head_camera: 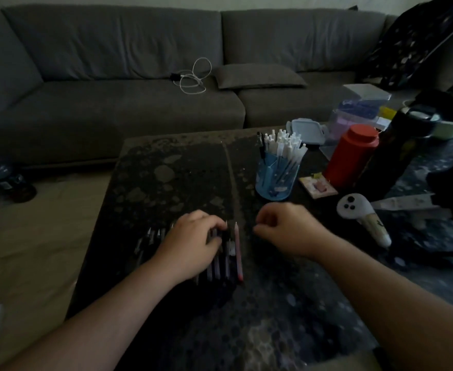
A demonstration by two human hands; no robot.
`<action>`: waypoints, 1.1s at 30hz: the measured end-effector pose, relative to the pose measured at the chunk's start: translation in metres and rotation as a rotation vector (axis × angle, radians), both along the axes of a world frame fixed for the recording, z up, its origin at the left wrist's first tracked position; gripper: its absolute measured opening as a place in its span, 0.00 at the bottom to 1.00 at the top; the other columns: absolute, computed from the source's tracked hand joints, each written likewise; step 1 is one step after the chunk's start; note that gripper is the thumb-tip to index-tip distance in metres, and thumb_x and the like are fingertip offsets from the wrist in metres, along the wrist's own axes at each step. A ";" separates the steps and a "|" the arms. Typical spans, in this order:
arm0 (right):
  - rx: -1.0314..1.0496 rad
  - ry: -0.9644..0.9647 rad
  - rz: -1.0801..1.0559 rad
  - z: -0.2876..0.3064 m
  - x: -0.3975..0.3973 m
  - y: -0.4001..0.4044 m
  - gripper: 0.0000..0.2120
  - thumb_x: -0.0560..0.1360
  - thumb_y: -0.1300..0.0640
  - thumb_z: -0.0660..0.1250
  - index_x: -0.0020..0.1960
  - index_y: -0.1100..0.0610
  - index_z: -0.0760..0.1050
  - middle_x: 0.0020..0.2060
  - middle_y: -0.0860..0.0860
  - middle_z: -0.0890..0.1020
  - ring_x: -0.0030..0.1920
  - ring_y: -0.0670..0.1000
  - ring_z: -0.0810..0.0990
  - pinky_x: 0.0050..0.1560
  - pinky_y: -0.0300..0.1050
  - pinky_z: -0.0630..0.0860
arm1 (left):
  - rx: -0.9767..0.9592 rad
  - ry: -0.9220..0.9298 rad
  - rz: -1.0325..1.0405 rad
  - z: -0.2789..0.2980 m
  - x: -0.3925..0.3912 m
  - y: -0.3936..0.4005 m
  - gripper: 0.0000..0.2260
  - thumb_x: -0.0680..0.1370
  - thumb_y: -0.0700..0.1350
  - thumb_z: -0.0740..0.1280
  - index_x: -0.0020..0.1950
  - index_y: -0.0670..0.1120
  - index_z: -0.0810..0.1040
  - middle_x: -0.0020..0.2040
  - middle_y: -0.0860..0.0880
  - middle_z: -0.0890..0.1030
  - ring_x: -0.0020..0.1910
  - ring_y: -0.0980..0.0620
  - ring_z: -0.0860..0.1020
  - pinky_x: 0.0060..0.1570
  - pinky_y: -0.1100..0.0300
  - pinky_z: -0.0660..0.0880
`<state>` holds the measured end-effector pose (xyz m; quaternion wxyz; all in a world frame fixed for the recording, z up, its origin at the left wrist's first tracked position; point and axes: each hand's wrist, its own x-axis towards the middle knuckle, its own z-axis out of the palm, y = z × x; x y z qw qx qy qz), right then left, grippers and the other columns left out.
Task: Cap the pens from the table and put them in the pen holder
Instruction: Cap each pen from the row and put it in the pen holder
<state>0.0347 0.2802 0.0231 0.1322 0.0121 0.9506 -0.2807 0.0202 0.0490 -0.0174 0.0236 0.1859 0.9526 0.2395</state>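
Observation:
A row of uncapped pens (220,261) lies side by side on the dark speckled table (171,167), tips pointing away from me. The rightmost is a pink pen (238,253). My left hand (190,242) rests on the row, fingers curled down over the middle pens; whether it grips one I cannot tell. My right hand (284,226) hovers just right of the row with fingers curled in; any cap in it is too small to make out. A blue pen holder (277,178) stands further back on the right, packed with several white-capped pens.
A red canister (351,156), a tall dark bottle (396,153), clear plastic boxes (353,113) and a white toy with black dots (359,210) crowd the table's right side. A grey sofa (139,76) with a white cable (193,76) runs behind the table.

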 end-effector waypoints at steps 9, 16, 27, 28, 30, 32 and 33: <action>0.085 -0.111 0.108 -0.017 0.010 -0.038 0.16 0.73 0.47 0.77 0.51 0.46 0.70 0.51 0.48 0.80 0.48 0.47 0.79 0.45 0.44 0.78 | -0.050 0.031 -0.015 -0.009 0.008 0.005 0.14 0.82 0.51 0.67 0.67 0.59 0.81 0.57 0.55 0.74 0.64 0.51 0.71 0.59 0.62 0.65; 0.194 -0.073 0.036 -0.013 0.005 -0.026 0.19 0.75 0.46 0.76 0.57 0.47 0.68 0.53 0.50 0.76 0.50 0.49 0.76 0.46 0.43 0.73 | -0.273 0.204 -0.088 -0.014 0.025 0.027 0.18 0.80 0.61 0.64 0.66 0.56 0.81 0.57 0.53 0.75 0.61 0.48 0.71 0.58 0.52 0.70; 0.216 -0.140 -0.056 -0.017 -0.009 -0.006 0.16 0.75 0.54 0.75 0.58 0.48 0.73 0.54 0.49 0.78 0.51 0.49 0.78 0.47 0.44 0.78 | -0.318 0.246 -0.118 -0.021 0.027 0.036 0.14 0.81 0.62 0.64 0.61 0.60 0.84 0.57 0.56 0.78 0.61 0.48 0.70 0.57 0.51 0.64; 0.193 -0.147 -0.066 -0.019 -0.010 -0.003 0.15 0.76 0.53 0.74 0.58 0.48 0.73 0.53 0.49 0.77 0.50 0.48 0.78 0.45 0.44 0.77 | -0.316 0.223 -0.099 -0.021 0.027 0.036 0.15 0.80 0.63 0.65 0.62 0.60 0.83 0.58 0.56 0.78 0.62 0.48 0.70 0.58 0.51 0.64; 0.158 -0.150 -0.077 -0.022 -0.013 0.001 0.12 0.77 0.53 0.72 0.58 0.48 0.73 0.52 0.48 0.77 0.49 0.48 0.78 0.44 0.43 0.76 | -0.305 0.210 -0.075 -0.021 0.027 0.037 0.15 0.80 0.63 0.65 0.61 0.59 0.82 0.59 0.57 0.79 0.62 0.48 0.70 0.58 0.50 0.64; 0.132 -0.161 -0.081 -0.024 -0.015 0.004 0.11 0.80 0.54 0.68 0.62 0.48 0.75 0.51 0.47 0.76 0.49 0.47 0.77 0.43 0.42 0.74 | -0.305 0.221 -0.074 -0.021 0.028 0.039 0.13 0.80 0.62 0.65 0.60 0.58 0.81 0.58 0.57 0.80 0.61 0.47 0.70 0.57 0.50 0.64; 0.123 -0.170 -0.084 -0.024 -0.016 0.005 0.13 0.81 0.55 0.66 0.65 0.49 0.75 0.51 0.47 0.76 0.49 0.47 0.77 0.44 0.42 0.74 | -0.307 0.220 -0.075 -0.021 0.028 0.040 0.13 0.81 0.60 0.64 0.59 0.57 0.81 0.58 0.57 0.81 0.60 0.47 0.71 0.56 0.50 0.64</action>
